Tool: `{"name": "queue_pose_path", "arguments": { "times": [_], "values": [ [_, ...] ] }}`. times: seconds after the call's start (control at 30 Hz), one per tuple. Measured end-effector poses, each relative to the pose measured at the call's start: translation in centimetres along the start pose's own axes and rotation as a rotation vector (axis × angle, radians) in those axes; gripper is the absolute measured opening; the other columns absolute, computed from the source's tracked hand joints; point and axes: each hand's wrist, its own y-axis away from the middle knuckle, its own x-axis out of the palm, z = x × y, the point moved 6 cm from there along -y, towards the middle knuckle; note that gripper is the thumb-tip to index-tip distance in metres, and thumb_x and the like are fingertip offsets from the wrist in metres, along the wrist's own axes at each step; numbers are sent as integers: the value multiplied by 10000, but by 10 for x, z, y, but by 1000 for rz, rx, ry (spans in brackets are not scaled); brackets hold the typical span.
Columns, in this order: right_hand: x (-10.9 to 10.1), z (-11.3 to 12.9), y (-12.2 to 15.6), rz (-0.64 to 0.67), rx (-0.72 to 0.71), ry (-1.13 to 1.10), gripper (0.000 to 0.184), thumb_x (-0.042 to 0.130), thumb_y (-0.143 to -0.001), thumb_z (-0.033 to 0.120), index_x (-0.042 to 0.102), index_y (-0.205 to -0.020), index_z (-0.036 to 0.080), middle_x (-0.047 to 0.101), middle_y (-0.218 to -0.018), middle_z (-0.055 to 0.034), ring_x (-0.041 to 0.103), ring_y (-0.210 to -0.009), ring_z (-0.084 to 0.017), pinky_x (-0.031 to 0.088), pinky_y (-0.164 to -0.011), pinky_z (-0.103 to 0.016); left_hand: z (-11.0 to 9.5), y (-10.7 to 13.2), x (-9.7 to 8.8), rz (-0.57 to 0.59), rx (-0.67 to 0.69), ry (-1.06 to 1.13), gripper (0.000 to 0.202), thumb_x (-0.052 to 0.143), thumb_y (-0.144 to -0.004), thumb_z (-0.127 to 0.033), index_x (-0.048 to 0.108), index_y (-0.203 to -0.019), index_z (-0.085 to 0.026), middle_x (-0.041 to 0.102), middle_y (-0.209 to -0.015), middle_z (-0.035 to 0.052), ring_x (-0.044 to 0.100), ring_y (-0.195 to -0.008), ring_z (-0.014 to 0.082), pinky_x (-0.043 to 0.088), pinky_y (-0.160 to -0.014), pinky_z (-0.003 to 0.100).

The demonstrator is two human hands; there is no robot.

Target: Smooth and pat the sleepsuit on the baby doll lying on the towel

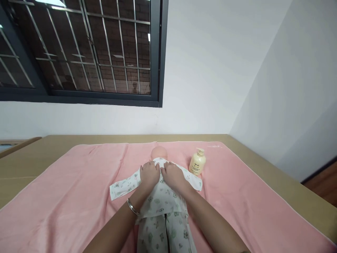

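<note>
Cream pump bottle upright on the pink towel, just beside the doll, contents not visible. Doll in printed white clothes lying lengthwise mid-towel, head toward the wall. Left hand and right hand side by side on its chest, fingers flat, gripping nothing, fingertips near the collar.

White walls, barred window

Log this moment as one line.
left hand flat on doll's printed white romper | right hand beside it, same chest | doll on pink towel | cream pump bottle right of doll
</note>
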Motion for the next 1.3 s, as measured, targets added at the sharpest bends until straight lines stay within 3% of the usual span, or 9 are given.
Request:
{"name": "queue_pose_path", "arguments": {
  "times": [0.1, 0.2, 0.33, 0.43, 0.6, 0.7, 0.93, 1.13, 1.3],
  "values": [
    [0, -10, -13, 1, 75, 12, 477, 276, -1006, 382, 623, -1155, 90, 634, -1212, -194, 553, -1155, -307, 375, -978, -450, -9, 11, 0, -90, 57, -6, 366, 325, -943, -252, 619, -1113, -116, 651, -1124, 169, 570, -1125, 287, 368, -1005, 426],
    [4, -6, -12, -6, 83, 31, 467, 297, -1002, 367, 580, -1235, 78, 585, -1298, -205, 496, -1233, -325, 323, -1027, -503, -6, 8, 4, -36, 46, 29, 366, 345, -935, -272, 617, -1127, -120, 652, -1149, 164, 570, -1133, 278, 388, -985, 395],
    [10, 12, 8, -17, 11, 58, 435, 404, -956, 271, 506, -1347, 109, 499, -1411, -176, 415, -1323, -301, 275, -1083, -448, 4, -4, 4, 30, -14, 54, 386, 356, -933, -356, 628, -1083, -126, 679, -1115, 151, 596, -1098, 278, 368, -1019, 429],
    [9, 10, 9, -11, 7, 53, 382, 376, -956, 245, 586, -1258, 144, 596, -1302, -151, 511, -1233, -270, 337, -1040, -400, 1, 0, 4, -8, 6, 35, 371, 361, -934, -326, 621, -1096, -117, 670, -1135, 165, 572, -1139, 304, 333, -1053, 477],
    [4, -11, -14, -21, 141, 56, 465, 271, -996, 346, 598, -1229, 111, 599, -1291, -182, 511, -1240, -282, 372, -1010, -454, -9, 11, 3, -114, 164, 86, 384, 301, -951, -225, 625, -1142, -147, 654, -1193, 139, 581, -1141, 256, 394, -1004, 371],
    [5, -10, -16, -40, 178, 79, 491, 276, -998, 379, 582, -1254, 92, 562, -1335, -203, 476, -1277, -307, 338, -1037, -499, 0, 4, 5, -100, 78, 131, 383, 352, -951, -322, 633, -1131, -134, 672, -1154, 146, 590, -1125, 267, 398, -997, 368],
    [7, 7, -2, -62, 201, 109, 392, 360, -966, 263, 722, -972, 114, 703, -968, -212, 644, -988, -312, 458, -845, -416, 13, -3, 17, -117, -12, 211, 437, 385, -918, -422, 626, -1143, -135, 675, -1161, 144, 584, -1133, 294, 379, -1018, 414],
    [11, -1, -7, -102, 224, 84, 510, 357, -975, 350, 525, -1326, 19, 527, -1341, -269, 467, -1273, -341, 321, -1046, -500, 19, 2, 20, -195, 12, 346, 379, 382, -909, -355, 637, -1121, -170, 680, -1146, 107, 589, -1107, 283, 411, -992, 415],
    [15, -6, -10, -97, 184, 14, 473, 332, -980, 365, 537, -1304, 88, 527, -1370, -198, 392, -1324, -315, 235, -1082, -514, 19, 3, 18, -232, 16, 351, 386, 412, -900, -350, 628, -1149, -150, 678, -1152, 118, 581, -1122, 287, 409, -1006, 427]
  ]
}}
